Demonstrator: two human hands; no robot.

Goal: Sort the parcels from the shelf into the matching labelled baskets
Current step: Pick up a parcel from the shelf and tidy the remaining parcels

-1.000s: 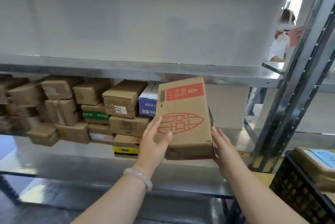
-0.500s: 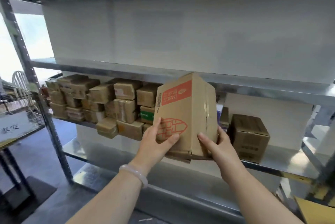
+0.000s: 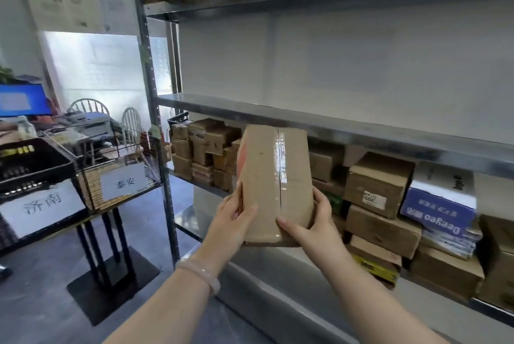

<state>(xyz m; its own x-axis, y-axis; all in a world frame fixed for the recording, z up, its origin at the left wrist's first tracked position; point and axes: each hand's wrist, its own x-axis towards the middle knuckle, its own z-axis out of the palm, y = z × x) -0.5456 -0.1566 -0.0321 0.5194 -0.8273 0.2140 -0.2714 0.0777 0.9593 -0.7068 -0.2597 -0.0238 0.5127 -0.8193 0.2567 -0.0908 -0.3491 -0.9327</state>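
Your fingers (image 3: pixel 249 211) are wrapped round the lower end of a tall brown parcel (image 3: pixel 274 176) — left hand (image 3: pixel 232 221) on its left edge, right hand (image 3: pixel 311 228) cupping the bottom right corner, both thumbs on the taped face toward you. You hold it upright in the air in front of the shelf (image 3: pixel 361 132), with the stacked boxes (image 3: pixel 378 185) behind it. To your left two baskets stand side by side — a wire basket (image 3: pixel 91 195) bearing a 泰安 label (image 3: pixel 123 181) and a black crate (image 3: pixel 33 160) above a 济南 label (image 3: pixel 41 204).
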